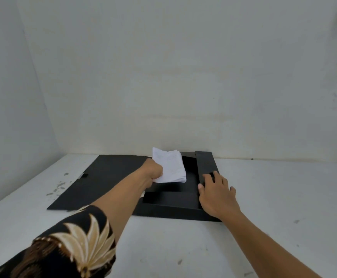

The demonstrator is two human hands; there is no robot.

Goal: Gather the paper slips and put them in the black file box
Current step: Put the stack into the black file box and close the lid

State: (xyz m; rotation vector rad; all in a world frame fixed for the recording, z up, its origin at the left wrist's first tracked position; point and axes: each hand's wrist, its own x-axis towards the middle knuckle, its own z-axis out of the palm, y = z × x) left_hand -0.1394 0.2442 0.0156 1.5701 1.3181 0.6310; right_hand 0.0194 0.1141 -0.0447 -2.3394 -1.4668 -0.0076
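A black file box (pixel 169 209) lies open on the white table, its lid (pixel 103 177) folded flat to the left. My left hand (pixel 153 170) grips a stack of white paper slips (pixel 170 167) by its left edge and holds it over the box's open cavity. My right hand (pixel 216 192) rests flat on the box's right wall flap (pixel 205 163), fingers spread over its near end. Whether the stack touches the box floor is hidden.
The white table (pixel 183 247) meets a plain white wall right behind the box. Chipped paint marks (pixel 58 187) dot the table left of the lid. A small clasp (pixel 82 175) sits on the lid's left edge.
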